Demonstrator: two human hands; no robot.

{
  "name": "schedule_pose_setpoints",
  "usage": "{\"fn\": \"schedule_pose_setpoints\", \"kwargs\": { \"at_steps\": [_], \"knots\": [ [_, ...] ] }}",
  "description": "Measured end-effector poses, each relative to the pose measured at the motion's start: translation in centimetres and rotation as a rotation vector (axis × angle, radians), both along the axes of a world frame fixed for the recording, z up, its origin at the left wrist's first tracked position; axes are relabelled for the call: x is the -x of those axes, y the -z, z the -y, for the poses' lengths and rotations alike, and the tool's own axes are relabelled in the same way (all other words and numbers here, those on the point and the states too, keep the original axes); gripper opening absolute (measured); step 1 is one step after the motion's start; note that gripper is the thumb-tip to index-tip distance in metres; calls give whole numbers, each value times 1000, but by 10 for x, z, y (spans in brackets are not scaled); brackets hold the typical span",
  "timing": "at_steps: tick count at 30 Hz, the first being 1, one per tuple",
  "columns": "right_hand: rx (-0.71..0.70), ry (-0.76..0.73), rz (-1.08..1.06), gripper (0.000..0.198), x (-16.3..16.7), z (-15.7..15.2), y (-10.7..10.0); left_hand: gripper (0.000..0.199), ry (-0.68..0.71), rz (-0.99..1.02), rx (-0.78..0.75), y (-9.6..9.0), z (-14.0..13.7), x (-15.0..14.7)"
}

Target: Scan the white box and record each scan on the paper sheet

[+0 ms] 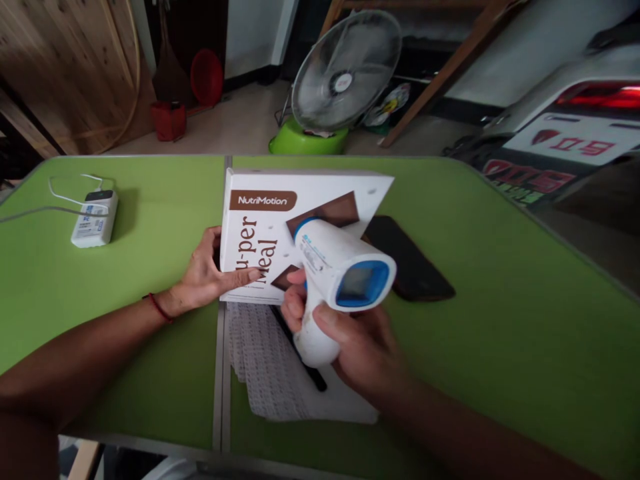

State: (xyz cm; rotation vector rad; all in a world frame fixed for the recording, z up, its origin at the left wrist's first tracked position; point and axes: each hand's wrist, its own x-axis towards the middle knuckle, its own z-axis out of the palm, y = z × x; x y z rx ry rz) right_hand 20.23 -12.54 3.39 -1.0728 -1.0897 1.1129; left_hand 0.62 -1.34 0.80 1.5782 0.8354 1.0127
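Note:
My left hand (207, 272) grips the left edge of a white box (320, 190) printed "NutriMotion", its thumb lying across the front. The box is held up and tilted above the green table. In my right hand (350, 333) is a white infrared thermometer (327, 260) with a blue-rimmed screen, its nose close in front of the box; whether they touch I cannot tell. My fingers wrap round its handle, one near the blue trigger. Beneath lie a patterned cloth or paper sheet (270, 387) and a black pen (316, 379), both partly covered by the box and thermometer.
A dark phone (410, 260) lies right of the box. At the left is a white power bank (95, 220) with a cable. The folding green table (500, 347) has a metal seam. Behind stand a fan (345, 80), a green stool (310, 139) and a parked scooter (565, 133).

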Motion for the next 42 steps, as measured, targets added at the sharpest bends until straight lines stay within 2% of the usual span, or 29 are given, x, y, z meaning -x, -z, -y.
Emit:
{"fn": "schedule_pose_setpoints", "kwargs": {
  "at_steps": [9, 25, 35, 42],
  "knots": [
    [-37, -23, -131, 35, 1, 2, -3, 86, 11, -4, -1, 0, 0, 1],
    [3, -64, -47, 24, 7, 1, -6, 82, 10, 21, 16, -2, 0, 3],
    [-35, -55, -16, 26, 7, -4, -10, 78, 19, 30, -50, 4, -6, 2],
    [-56, -54, -40, 38, 8, -4, -10, 80, 9, 24, -56, 4, -6, 1]
  ]
}}
